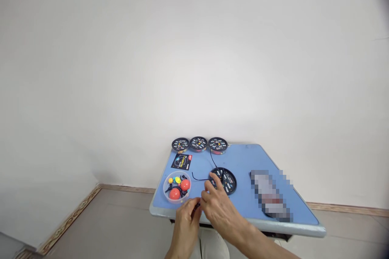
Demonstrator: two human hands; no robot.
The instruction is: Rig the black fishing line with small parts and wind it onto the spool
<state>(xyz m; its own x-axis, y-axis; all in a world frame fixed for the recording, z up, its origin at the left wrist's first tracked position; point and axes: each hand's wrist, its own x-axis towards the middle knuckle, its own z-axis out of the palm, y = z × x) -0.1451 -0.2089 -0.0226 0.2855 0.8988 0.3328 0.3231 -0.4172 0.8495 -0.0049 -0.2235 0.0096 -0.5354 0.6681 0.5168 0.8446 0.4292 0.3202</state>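
Note:
Near the table's front edge my hands meet, fingers closed around a small black part (197,205) that they mostly hide. My left hand (186,215) pinches it from the left. From the other side my right hand (218,204) grips it with thumb and fingertips, its other fingers bent over the edge of a round black printed lid (230,181). Thin black curved rods (215,162) spread out beyond my right fingers; where they join is hidden. Left of my hands sits a clear round tub (164,191) holding red balls (174,194), small yellow and blue balls, and black pieces.
Three round tubs with black printed lids (198,143) line the back left edge of the blue table (240,162). A black printed card (181,162) lies before them. A pixelated, blurred object (269,194) lies on the right. The white wall (194,68) stands directly behind.

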